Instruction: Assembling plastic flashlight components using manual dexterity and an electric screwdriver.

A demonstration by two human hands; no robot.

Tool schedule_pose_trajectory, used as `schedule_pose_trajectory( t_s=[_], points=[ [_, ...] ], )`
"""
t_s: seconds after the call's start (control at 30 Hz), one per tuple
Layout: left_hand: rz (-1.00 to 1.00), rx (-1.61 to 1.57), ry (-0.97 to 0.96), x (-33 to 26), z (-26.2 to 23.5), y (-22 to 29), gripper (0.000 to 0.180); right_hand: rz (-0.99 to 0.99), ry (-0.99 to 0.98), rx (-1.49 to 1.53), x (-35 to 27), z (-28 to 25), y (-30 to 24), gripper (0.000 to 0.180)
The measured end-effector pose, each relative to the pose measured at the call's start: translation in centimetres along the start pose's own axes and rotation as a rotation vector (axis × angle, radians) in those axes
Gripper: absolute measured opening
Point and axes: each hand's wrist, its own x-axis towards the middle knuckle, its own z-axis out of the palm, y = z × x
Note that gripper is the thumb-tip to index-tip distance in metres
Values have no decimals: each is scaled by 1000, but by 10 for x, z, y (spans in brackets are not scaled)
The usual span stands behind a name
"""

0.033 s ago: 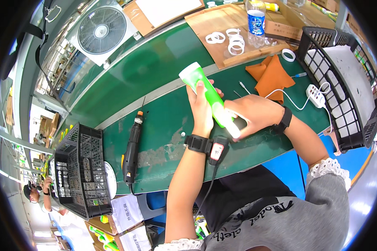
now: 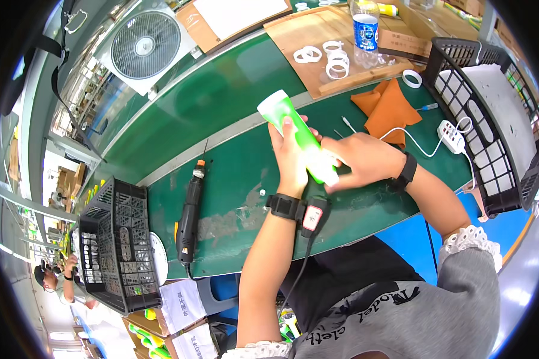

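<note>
A green flashlight (image 2: 305, 140) with a wide white head lies slanted across my hands above the green table. My left hand (image 2: 288, 149) wraps its body, thumb along the top and fingertips showing on the far side. At the lower end my right hand (image 2: 365, 158) is closed, thumb and fingers pressed to the barrel. A bright white glow washes out that end, so its detail cannot be made out. To the left of my hands lies a black electric screwdriver (image 2: 191, 209), its orange-collared tip pointing away from me.
Black plastic crates stand at the left (image 2: 144, 239) and right (image 2: 491, 125). An orange cloth (image 2: 392, 110), a white power strip (image 2: 451, 136) and its cables lie right of my hands. White rings (image 2: 337, 69) and a plastic bottle (image 2: 366, 36) occupy a wooden board (image 2: 287, 36).
My right hand has shifted slightly up along the flashlight. The bright white piece at the lower end sticks out less. My left hand has barely moved.
</note>
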Motion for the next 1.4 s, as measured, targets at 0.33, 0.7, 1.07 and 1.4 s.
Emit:
schedule_pose_trajectory(
  t_s=[0.33, 0.7, 1.07, 1.4],
  points=[
    [-201, 125, 85, -13, 15, -14, 28, 304, 446, -292, 4, 7, 47, 22],
    [-226, 30, -92, -12, 5, -9, 50, 85, 624, -66, 12, -6, 40, 15],
    [-35, 403, -129, -14, 19, -3, 80, -34, 660, -69, 7, -12, 31, 13],
    [-4, 640, -240, -14, 9, -1, 88, -56, 642, -306, 5, -11, 31, 9]
  ],
)
